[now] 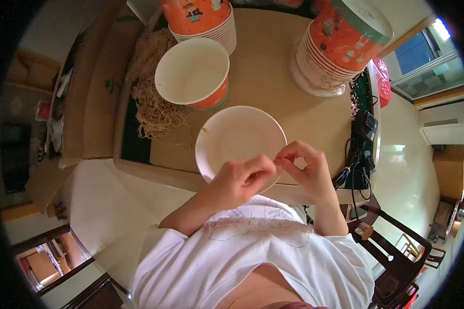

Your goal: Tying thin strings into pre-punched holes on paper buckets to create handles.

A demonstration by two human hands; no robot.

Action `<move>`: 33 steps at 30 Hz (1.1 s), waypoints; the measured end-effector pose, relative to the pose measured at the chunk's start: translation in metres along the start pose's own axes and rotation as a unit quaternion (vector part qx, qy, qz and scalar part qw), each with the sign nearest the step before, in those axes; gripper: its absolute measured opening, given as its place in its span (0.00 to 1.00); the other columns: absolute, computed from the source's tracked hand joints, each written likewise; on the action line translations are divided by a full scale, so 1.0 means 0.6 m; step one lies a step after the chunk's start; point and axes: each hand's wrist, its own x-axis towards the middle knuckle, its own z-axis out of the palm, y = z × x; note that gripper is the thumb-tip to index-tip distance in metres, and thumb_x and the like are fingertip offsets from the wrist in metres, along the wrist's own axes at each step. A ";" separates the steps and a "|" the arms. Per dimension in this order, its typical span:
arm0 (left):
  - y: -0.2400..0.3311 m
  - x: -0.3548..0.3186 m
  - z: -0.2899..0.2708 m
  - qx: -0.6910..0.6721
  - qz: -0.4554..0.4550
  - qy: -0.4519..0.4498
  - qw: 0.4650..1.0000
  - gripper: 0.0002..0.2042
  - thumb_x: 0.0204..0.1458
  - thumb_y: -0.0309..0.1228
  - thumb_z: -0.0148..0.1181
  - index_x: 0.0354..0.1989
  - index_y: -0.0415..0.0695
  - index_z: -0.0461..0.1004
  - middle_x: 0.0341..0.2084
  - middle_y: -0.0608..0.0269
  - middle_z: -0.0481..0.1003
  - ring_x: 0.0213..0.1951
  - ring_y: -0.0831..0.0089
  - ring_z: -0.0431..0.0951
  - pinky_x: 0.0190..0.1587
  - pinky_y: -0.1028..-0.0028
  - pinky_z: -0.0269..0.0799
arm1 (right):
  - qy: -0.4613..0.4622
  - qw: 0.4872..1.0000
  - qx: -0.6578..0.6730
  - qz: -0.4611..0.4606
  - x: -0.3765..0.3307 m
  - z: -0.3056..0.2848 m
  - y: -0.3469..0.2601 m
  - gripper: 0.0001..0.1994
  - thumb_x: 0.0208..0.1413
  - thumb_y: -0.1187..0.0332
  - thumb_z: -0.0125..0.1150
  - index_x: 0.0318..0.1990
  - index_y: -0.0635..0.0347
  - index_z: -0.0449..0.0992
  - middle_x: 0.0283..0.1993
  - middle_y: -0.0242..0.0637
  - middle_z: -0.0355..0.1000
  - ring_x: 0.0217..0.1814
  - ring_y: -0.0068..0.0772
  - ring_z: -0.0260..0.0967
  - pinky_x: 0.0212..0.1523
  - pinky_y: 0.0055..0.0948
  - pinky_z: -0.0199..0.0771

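My left hand (pixel 239 180) is curled over the near rim of a white bowl (pixel 216 139), its fingertips pressed together and slightly blurred. Close beside it, at the bowl's right rim, my right hand (pixel 308 167) pinches with thumb and forefinger. The fingertips of both hands almost meet. Whatever lies between them is too small to make out. A tiny tan scrap sticks to the bowl's inner left side. Just behind the bowl stands an open orange paper tub (pixel 193 72) with a white inside.
Tan netting or tangled thread (pixel 157 105) lies at the left. Stacked orange paper tubs stand at the back left (pixel 203 31) and back right (pixel 327 56). Black cables and adapters (pixel 363 154) lie along the right edge. Cardboard (pixel 270 56) covers the table; a cardboard box (pixel 95 98) stands left.
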 end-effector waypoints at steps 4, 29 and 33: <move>-0.014 0.001 -0.008 0.254 0.189 -0.035 0.948 0.05 0.46 0.21 0.61 0.29 0.47 0.76 0.21 0.67 0.65 0.24 0.71 0.71 0.24 0.72 0.66 | 0.018 0.990 0.117 0.073 -0.004 0.004 0.001 0.03 0.52 0.77 0.61 0.34 0.66 0.76 0.32 0.36 0.76 0.34 0.25 0.74 0.37 0.24 0.72; 0.003 0.014 -0.015 0.501 0.291 -0.011 0.815 0.05 0.41 0.29 0.64 0.28 0.51 0.78 0.21 0.73 0.63 0.24 0.77 0.68 0.22 0.77 0.68 | 0.040 0.996 0.073 -0.031 -0.012 0.017 0.014 0.04 0.53 0.76 0.60 0.35 0.66 0.76 0.35 0.38 0.73 0.33 0.29 0.70 0.32 0.24 0.70; 0.010 0.013 -0.019 0.535 0.328 -0.026 0.778 0.05 0.41 0.28 0.60 0.28 0.47 0.75 0.23 0.71 0.63 0.26 0.77 0.67 0.24 0.79 0.68 | 0.036 0.991 0.126 0.034 -0.010 0.016 0.007 0.01 0.53 0.79 0.58 0.33 0.68 0.75 0.36 0.36 0.73 0.31 0.21 0.67 0.32 0.21 0.69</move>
